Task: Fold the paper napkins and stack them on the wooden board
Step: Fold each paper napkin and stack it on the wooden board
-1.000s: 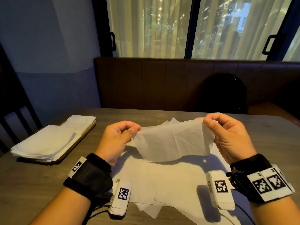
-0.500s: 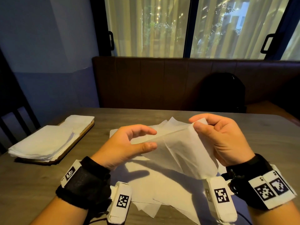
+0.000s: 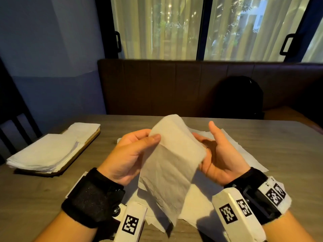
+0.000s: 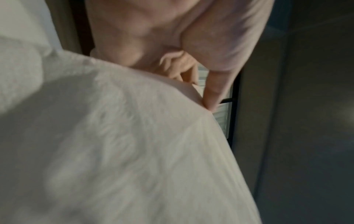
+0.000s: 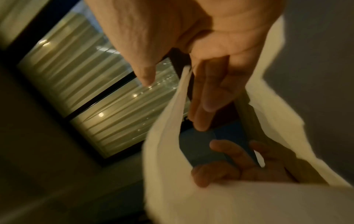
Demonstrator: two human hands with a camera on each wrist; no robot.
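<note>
Left hand [image 3: 129,156]: raised above the counter [image 3: 262,147], thumb and fingers pinching the upper left edge of the held napkin [image 3: 173,165]; in the left wrist view the thumb tip presses the sheet's edge against the fingers behind it

Right hand [image 3: 222,158]: palm turned inward, thumb upright and clear of the paper, fingers straight and spread behind the right side of the held napkin, touching its back; no pinch visible

Held napkin: white paper sheet, doubled over, hanging between the two hands; top fold rises above the fingertips, lower end droops toward the person, clear of the counter; blurred in both wrist views

Loose napkins [image 3: 244,154]: unfolded white sheets lying flat on the counter directly beneath and behind the held napkin, overlapping, edges spreading out to its right and near side

Wooden board [image 3: 87,145]: on the counter, well to the left of the held napkin, its light rim showing along the right side

Folded napkins [image 3: 47,152]: white stack resting on the wooden board, covering most of it and overhanging its near left end; a second lower layer shows at the far end

Wrist bands [image 3: 90,203]: black straps on both wrists, each carrying white blocks with black-and-white square markers, below the held napkin

Bench seat [image 3: 174,88]: dark brown padded back beyond the counter, behind the held napkin; a dark bag [image 3: 239,98] on it to the right

Windows [image 3: 157,27]: curtained, above the bench seat
</note>
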